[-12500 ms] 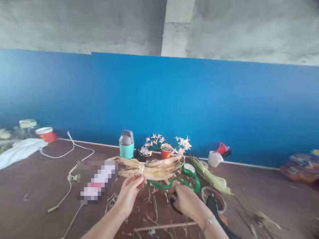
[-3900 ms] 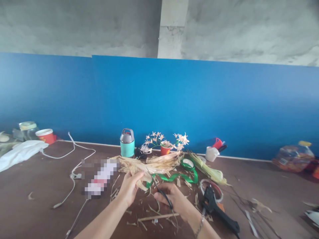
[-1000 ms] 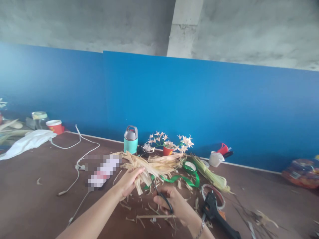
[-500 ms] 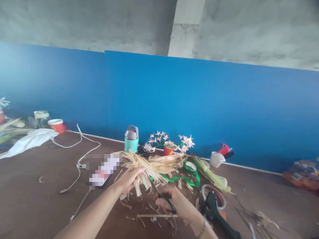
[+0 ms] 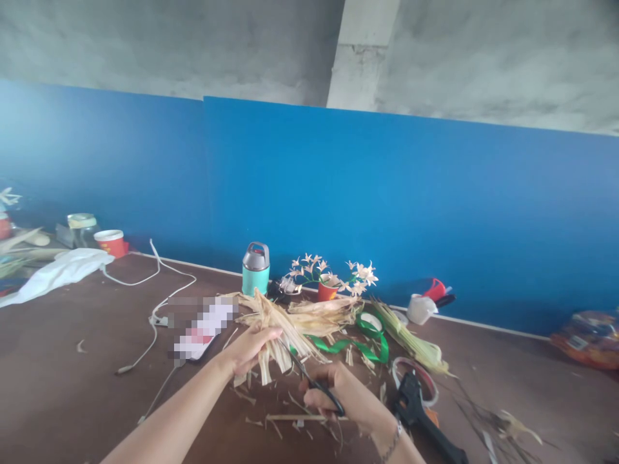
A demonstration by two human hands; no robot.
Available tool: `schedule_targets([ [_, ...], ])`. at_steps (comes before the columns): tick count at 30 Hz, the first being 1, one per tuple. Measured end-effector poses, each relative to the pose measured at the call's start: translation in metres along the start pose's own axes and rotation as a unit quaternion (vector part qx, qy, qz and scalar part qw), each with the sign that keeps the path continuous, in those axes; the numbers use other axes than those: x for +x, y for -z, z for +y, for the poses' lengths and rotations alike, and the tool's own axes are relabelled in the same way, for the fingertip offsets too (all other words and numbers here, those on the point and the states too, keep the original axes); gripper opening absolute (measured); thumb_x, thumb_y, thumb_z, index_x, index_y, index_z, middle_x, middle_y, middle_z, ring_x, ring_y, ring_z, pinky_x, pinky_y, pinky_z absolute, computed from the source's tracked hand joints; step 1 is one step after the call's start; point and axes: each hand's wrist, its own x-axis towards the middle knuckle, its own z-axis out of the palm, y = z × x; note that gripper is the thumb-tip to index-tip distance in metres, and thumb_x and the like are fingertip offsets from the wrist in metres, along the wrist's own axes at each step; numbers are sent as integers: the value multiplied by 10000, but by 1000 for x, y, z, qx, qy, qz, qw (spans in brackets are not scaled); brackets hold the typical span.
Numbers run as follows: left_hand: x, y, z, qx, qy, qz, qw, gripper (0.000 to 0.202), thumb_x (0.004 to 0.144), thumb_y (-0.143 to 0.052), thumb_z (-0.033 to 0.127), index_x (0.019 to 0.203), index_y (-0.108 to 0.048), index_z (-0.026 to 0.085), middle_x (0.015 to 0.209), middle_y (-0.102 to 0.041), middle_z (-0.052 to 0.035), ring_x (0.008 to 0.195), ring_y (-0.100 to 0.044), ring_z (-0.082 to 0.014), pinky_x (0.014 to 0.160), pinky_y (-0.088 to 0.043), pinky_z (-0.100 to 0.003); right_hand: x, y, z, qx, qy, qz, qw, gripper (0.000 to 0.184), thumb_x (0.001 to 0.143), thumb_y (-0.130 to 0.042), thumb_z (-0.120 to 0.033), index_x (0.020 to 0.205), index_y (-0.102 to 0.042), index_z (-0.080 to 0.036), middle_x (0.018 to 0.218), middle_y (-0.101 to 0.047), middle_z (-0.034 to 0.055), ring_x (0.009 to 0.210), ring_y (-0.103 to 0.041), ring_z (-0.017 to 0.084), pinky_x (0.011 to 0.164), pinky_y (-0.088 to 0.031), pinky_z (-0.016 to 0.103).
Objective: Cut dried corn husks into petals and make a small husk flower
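A bunch of pale dried corn husk (image 5: 275, 319), its lower end cut into strips, is gripped by my left hand (image 5: 251, 348) with the thumb on top. My right hand (image 5: 333, 389) is closed around the handles of black scissors (image 5: 316, 385). Their blades reach up and left among the hanging strips, close to my left thumb; the tips are partly hidden by the husk. More dried husks (image 5: 329, 314) lie just behind, beside a curled green ribbon (image 5: 380, 350). Small husk scraps are strewn on the brown table (image 5: 217, 419) under my hands.
A black glue gun (image 5: 416, 406) and a tape roll (image 5: 429, 386) lie right of my right hand. Behind stand a turquoise flask (image 5: 256, 274) and a red cup (image 5: 327, 290) with husk flowers. A phone (image 5: 206, 332) and white cable (image 5: 153, 309) lie left. A blue partition (image 5: 362, 187) borders the back.
The scissors have moved slightly up and left, deeper into the husk strips. My left hand keeps its hold on the bunch with hardly any movement.
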Motion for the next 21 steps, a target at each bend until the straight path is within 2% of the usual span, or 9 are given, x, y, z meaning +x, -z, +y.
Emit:
schedule_targets([
  [3,-1,-1,0,-9,3,-9,1000,221,599,-729,295,637,-570,146,524,-561,43,481,-535,-94,473,-446,-202,2,0,2,4,-4,0,1000,292,600,-729,-346,752,-641,-112,525,-544,-29,404,-433,56,360,-288,161],
  [8,-1,0,0,-10,13,-13,1000,221,599,-733,286,603,-560,146,475,-522,64,417,-485,-69,444,-417,-190,-1,0,-4,0,1,-4,1000,285,598,-728,-331,752,-650,-104,531,-549,-26,407,-418,47,372,-283,161],
  [14,-3,0,2,-16,16,-38,999,223,588,-745,292,653,-596,140,546,-600,23,492,-555,-102,490,-444,-203,-5,2,-8,-6,-19,-1,1000,252,600,-709,-292,763,-672,-103,525,-567,-24,400,-395,39,379,-292,157],
  [21,-2,1,0,-10,11,-32,999,251,563,-766,317,650,-614,138,513,-579,32,464,-528,-94,460,-427,-198,-3,4,-3,-27,-23,4,999,230,608,-709,-259,774,-679,-103,547,-592,-14,416,-406,41,374,-284,150],
])
